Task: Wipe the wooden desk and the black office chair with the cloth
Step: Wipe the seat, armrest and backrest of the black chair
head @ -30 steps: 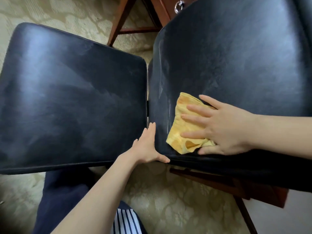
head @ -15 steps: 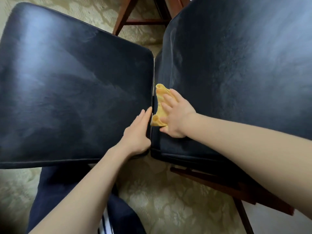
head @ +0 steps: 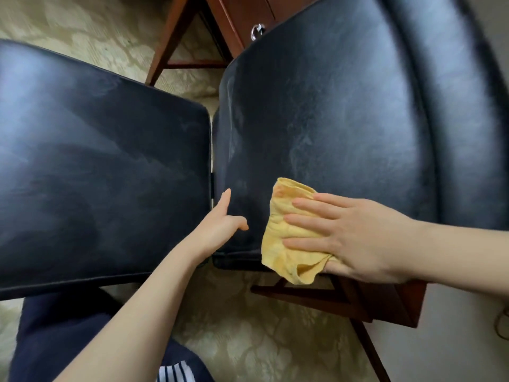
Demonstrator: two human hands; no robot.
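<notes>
Right hand (head: pixel 355 238), fingers flat on crumpled yellow cloth (head: pixel 289 230), swept back from seam across black leather chair pad (head: pixel 330 119); left hand (head: pixel 220 224) open, bracing. Wiping continues.

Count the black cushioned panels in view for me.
2: the left panel, untouched by the cloth, and the right panel, where the right hand presses the yellow cloth. More may be out of frame.

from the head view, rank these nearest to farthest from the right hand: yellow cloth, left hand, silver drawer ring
1. yellow cloth: directly under the right hand, pressed flat on the chair's black leather.
2. left hand: to its left, by the gap between the cushions.
3. silver drawer ring: far up top, on the wooden desk.
</notes>
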